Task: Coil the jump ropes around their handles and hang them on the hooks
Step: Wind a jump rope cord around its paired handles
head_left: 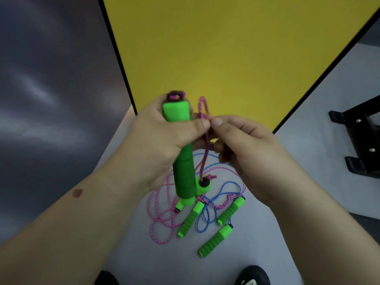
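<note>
Pink braided jump rope [205, 140] runs between both hands: the left hand [162, 138] grips two green foam handles [183, 159] upright, and the right hand [242, 145] pinches a rope loop beside them. Below, on the pale grey floor [308, 124], lie a pink rope [162, 219], a blue rope [207, 214] and four green handles [216, 239]. Beyond stand a yellow panel [226, 48], a black metal stand [362, 140] and two dark shoes [253, 276].

handles [183, 157]: showing bright green foam
held rope [202, 112]: showing pink with purple flecks
floor ropes [213, 204]: pink and blue, white-speckled
panel [226, 48]: glowing yellow, black-edged
floor [257, 233]: looking pale grey
</note>
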Action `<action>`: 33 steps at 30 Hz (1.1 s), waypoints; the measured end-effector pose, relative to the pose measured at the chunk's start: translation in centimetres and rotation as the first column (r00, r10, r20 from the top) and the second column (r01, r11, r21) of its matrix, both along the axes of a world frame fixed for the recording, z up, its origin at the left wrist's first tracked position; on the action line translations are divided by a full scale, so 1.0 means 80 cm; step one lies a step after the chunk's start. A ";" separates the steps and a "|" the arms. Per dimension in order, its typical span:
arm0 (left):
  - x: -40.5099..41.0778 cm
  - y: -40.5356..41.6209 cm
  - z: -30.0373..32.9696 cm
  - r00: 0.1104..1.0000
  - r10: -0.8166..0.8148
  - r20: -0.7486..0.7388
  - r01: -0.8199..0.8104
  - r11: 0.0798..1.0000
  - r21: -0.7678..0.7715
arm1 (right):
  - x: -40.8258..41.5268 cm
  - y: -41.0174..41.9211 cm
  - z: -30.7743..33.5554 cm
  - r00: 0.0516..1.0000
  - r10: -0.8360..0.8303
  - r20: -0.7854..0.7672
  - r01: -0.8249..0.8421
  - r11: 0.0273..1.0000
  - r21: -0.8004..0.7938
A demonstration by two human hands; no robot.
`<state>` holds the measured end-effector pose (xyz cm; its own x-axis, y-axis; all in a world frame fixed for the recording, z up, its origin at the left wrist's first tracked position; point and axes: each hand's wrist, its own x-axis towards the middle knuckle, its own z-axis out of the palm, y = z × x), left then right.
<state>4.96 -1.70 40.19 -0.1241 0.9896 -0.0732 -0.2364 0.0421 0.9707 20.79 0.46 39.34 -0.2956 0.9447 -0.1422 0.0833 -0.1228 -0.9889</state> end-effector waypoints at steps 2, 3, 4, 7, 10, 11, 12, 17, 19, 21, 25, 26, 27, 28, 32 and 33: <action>-0.006 0.004 0.004 0.993 0.040 0.112 -0.038 0.999 -0.018 | 0.002 -0.002 -0.001 0.980 0.148 0.132 -0.142 0.989 -0.051; -0.010 0.006 0.004 0.991 0.048 0.126 -0.046 0.999 -0.019 | 0.001 -0.003 -0.002 0.967 0.188 0.171 -0.182 0.982 -0.051; -0.014 0.006 0.005 0.990 0.045 0.131 -0.043 0.999 -0.014 | 0.000 -0.005 -0.002 0.965 0.184 0.186 -0.183 0.983 -0.026; -0.019 0.006 0.001 0.997 -0.033 0.067 0.033 0.999 -0.002 | -0.002 -0.005 0.003 0.997 0.065 0.052 -0.068 0.995 0.071; -0.008 -0.001 -0.006 0.978 -0.156 -0.136 0.156 0.988 -0.012 | 0.000 -0.002 0.010 0.991 -0.008 -0.135 0.013 0.999 0.033; -0.002 -0.004 -0.008 0.965 -0.174 -0.195 0.175 0.984 -0.012 | 0.000 -0.002 0.011 0.987 -0.022 -0.161 0.025 1.000 0.019; 0.003 -0.006 -0.009 0.958 -0.167 -0.232 0.170 0.985 -0.007 | -0.001 -0.001 0.010 0.984 -0.033 -0.173 0.034 0.999 0.006; 0.004 -0.002 -0.005 0.996 0.050 -0.076 -0.047 0.998 0.035 | 0.004 0.000 0.006 0.994 0.009 -0.106 -0.010 1.000 -0.009; -0.002 0.002 0.000 0.989 0.089 0.117 -0.088 0.996 -0.014 | 0.006 -0.001 0.007 0.990 0.139 -0.019 -0.139 0.990 -0.013; -0.006 0.004 0.004 0.967 0.106 0.233 -0.093 0.994 -0.065 | 0.005 -0.002 0.003 0.968 0.244 0.055 -0.243 0.970 -0.022; -0.011 0.005 0.004 0.932 0.104 0.347 -0.067 0.991 -0.118 | 0.000 -0.002 -0.004 0.949 0.253 0.188 -0.264 0.964 0.039; -0.011 0.006 0.004 0.923 0.102 0.371 -0.058 0.990 -0.127 | -0.001 -0.002 -0.004 0.952 0.232 0.197 -0.248 0.967 0.061; -0.011 0.006 0.003 0.917 0.102 0.385 -0.054 0.990 -0.133 | -0.001 -0.002 -0.004 0.956 0.201 0.212 -0.223 0.971 0.086; -0.012 0.007 0.003 0.920 0.101 0.379 -0.054 0.990 -0.133 | 0.000 -0.001 -0.004 0.959 0.165 0.230 -0.196 0.974 0.116; -0.022 0.010 -0.005 0.993 0.054 0.107 -0.041 0.992 -0.120 | 0.000 0.001 -0.004 0.991 0.013 0.132 -0.039 0.980 0.194; -0.023 0.010 -0.007 1.000 -0.001 0.016 0.003 0.992 -0.124 | 0.000 0.002 -0.002 0.995 -0.021 0.095 0.002 0.981 0.193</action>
<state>3.12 -0.92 39.63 -0.1204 0.9729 -0.1976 -0.2512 0.1627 0.9542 20.83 0.58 39.16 -0.2785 0.9603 0.0157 0.1792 0.0681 -0.9815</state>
